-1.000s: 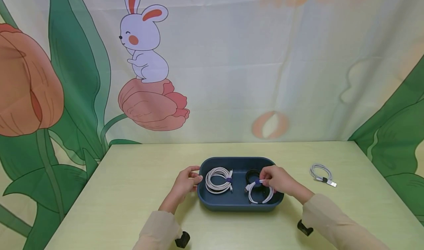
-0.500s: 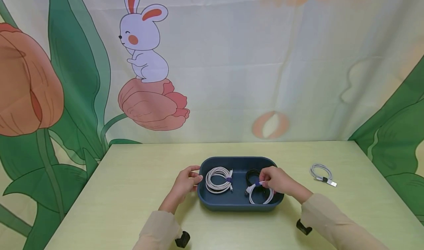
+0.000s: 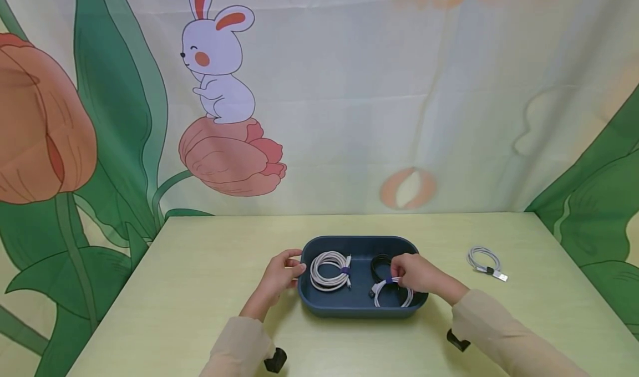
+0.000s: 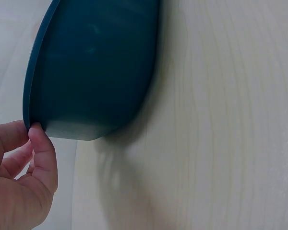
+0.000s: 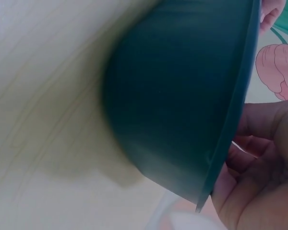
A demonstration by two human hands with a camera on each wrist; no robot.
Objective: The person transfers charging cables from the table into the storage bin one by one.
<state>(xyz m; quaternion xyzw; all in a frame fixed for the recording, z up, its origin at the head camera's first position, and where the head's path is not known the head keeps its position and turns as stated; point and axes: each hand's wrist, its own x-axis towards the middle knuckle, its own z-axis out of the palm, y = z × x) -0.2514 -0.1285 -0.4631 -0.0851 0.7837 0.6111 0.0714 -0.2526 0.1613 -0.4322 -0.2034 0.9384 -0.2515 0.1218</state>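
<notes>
A dark blue oval bin [image 3: 361, 312] stands on the table. My left hand [image 3: 280, 274] pinches its left rim between thumb and fingers, which the left wrist view shows close up. Reaching over the right end, my right hand [image 3: 416, 271] pinches a coiled white USB cable [image 3: 378, 298] near its purple tie. That coil lies low in the bin, over a coiled black cable [image 3: 374, 269] that is partly covered. The right wrist view has the fingertips hidden behind the bin's wall. A thicker white coiled cable [image 3: 324, 284] with a purple tie lies in the bin's left half.
Another coiled white USB cable [image 3: 483, 260], bound with a black tie, lies on the light wooden table [image 3: 199, 288] right of the bin. Behind the table hangs a printed cloth [image 3: 339, 116] with a rabbit and tulips.
The white cable in my right hand has settled slightly lower in the bin, and its plug end has dipped. My left hand keeps its place on the rim.
</notes>
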